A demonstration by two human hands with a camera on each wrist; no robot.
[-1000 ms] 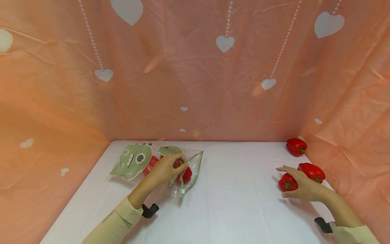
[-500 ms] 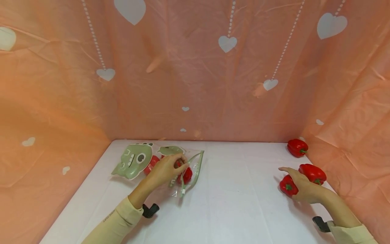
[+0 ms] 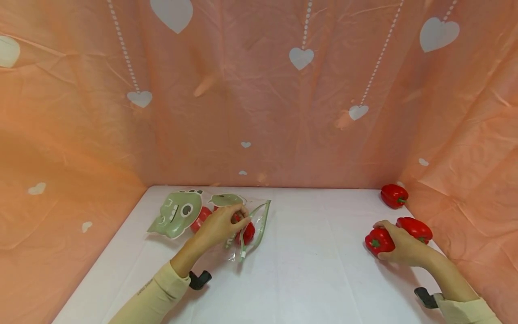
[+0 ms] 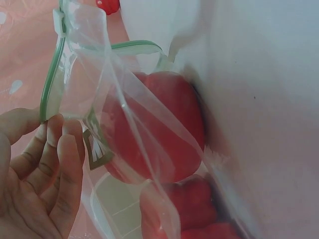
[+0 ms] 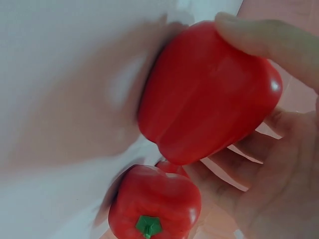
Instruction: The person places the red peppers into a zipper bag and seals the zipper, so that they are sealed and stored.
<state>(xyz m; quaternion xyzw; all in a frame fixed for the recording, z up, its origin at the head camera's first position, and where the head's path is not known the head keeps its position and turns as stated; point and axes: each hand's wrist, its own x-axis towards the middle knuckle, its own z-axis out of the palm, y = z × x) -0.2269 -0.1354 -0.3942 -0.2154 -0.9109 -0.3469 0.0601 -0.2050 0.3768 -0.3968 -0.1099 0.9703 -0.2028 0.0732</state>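
My left hand (image 3: pixel 222 223) pinches the green zip edge of a clear zip bag (image 4: pixel 52 79) printed with a green cartoon dinosaur (image 3: pixel 178 215). The bag's mouth gapes, facing right. Inside lie several red bell peppers (image 4: pixel 154 129), seen through the plastic in the left wrist view. On the right side of the table, my right hand (image 3: pixel 404 247) grips a red bell pepper (image 5: pixel 209 94), thumb on one side and fingers around the other. Its green stem end faces the front left in the head view.
A second bell pepper (image 3: pixel 414 229) lies right behind the right hand. Another bell pepper (image 3: pixel 394 196) sits at the back right corner of the white table (image 3: pixel 307 270). Orange cloth (image 3: pixel 275 135) with hearts hangs around the back and sides.
My right hand has closed around the front bell pepper, which has shifted slightly left and turned. The left hand and the bag have stayed in place.
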